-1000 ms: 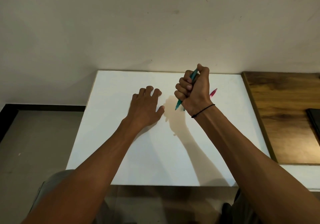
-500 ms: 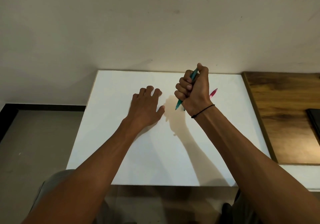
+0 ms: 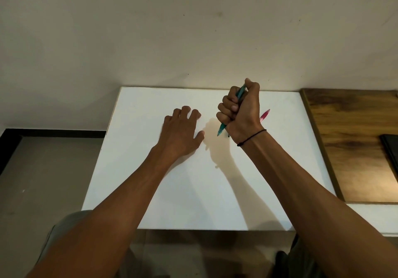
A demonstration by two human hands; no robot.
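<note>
Over table (image 3: 150, 191), right hand (image 3: 242, 114), one teal pen (image 3: 221, 128)

Tilted teal pen (image 3: 221, 128) and pink pen (image 3: 264, 115) in right hand (image 3: 242, 113)

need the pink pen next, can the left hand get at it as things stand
Probably not directly: the right hand, gripping the teal pen, stands between the left hand and the pink pen behind it.

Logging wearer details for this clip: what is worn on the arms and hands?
No sleeves or gloves show on either arm. A thin black cord circles the wrist of the right hand; the left hand and its wrist wear nothing.
</note>
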